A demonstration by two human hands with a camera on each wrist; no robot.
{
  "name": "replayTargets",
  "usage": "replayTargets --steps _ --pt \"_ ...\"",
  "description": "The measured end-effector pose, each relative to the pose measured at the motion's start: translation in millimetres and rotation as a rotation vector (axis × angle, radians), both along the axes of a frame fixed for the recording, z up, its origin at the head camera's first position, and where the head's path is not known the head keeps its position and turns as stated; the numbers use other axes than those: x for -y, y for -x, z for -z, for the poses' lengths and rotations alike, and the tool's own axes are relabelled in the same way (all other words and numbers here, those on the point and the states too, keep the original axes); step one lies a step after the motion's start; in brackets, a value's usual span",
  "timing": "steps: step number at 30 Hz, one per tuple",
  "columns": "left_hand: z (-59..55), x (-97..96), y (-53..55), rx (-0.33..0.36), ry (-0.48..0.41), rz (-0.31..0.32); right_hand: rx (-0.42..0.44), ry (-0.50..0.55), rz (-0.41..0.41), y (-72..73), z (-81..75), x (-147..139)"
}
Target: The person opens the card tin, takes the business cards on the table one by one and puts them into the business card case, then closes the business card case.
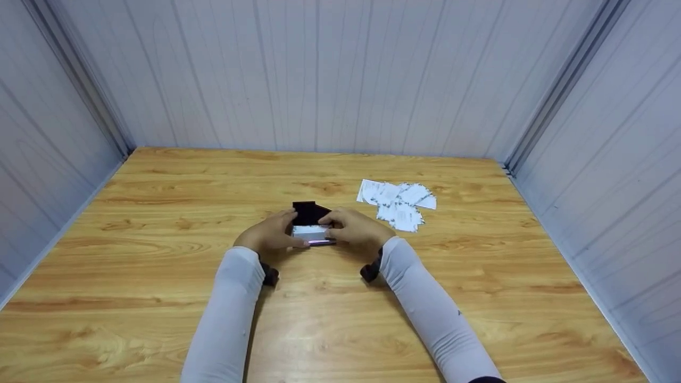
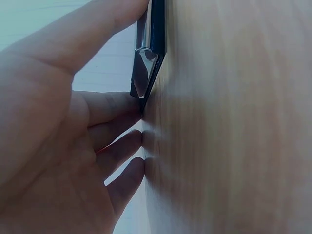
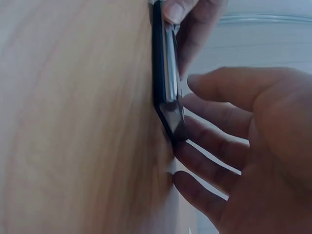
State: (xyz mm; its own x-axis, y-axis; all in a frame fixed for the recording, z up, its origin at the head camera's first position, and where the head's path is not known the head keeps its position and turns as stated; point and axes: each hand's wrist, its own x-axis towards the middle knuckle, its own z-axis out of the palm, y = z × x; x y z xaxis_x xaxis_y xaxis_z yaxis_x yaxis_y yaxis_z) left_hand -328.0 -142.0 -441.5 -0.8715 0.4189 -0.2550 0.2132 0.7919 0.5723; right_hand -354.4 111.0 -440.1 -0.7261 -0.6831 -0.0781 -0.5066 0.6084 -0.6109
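Note:
A black card case (image 1: 310,214) lies unfolded on the table, with white cards (image 1: 307,230) in its near part and a shiny front edge. My left hand (image 1: 270,232) holds it from the left. Its thumb rests at the front edge and its fingers reach the back, as the left wrist view shows along the case (image 2: 158,29). From the right, my right hand (image 1: 357,230) touches the raised flap with its fingers. In the right wrist view its thumb stands a little off the case (image 3: 158,63). The fingers partly hide the case's sides.
Several white cards with patterned edges (image 1: 403,215) lie overlapping on the wooden table (image 1: 159,213), right of the case. Pale panelled walls (image 1: 340,74) close off the back and both sides. Each wrist bears a black camera mount (image 1: 270,275).

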Motion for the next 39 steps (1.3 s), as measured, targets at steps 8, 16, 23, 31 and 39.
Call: replayTargets --steps 8,16,23,31,39 --pt "-1.2 0.5 -1.1 0.005 -0.017 -0.004 0.057 0.055 0.156 5.3 -5.3 -15" --pt "-1.5 1.6 -4.1 0.002 -0.012 -0.006 0.021 0.119 0.316 17.7 -12.8 -56" --pt "-1.0 1.1 -2.9 0.002 -0.028 -0.001 0.070 0.163 0.456 24.2 -15.9 -95" --pt "-1.3 2.0 -1.9 -0.014 -0.018 0.007 0.094 0.140 0.564 25.0 -22.4 -122" --pt "0.6 2.8 -0.3 -0.017 -0.026 0.023 0.194 -0.036 0.711 16.7 -23.0 -136"
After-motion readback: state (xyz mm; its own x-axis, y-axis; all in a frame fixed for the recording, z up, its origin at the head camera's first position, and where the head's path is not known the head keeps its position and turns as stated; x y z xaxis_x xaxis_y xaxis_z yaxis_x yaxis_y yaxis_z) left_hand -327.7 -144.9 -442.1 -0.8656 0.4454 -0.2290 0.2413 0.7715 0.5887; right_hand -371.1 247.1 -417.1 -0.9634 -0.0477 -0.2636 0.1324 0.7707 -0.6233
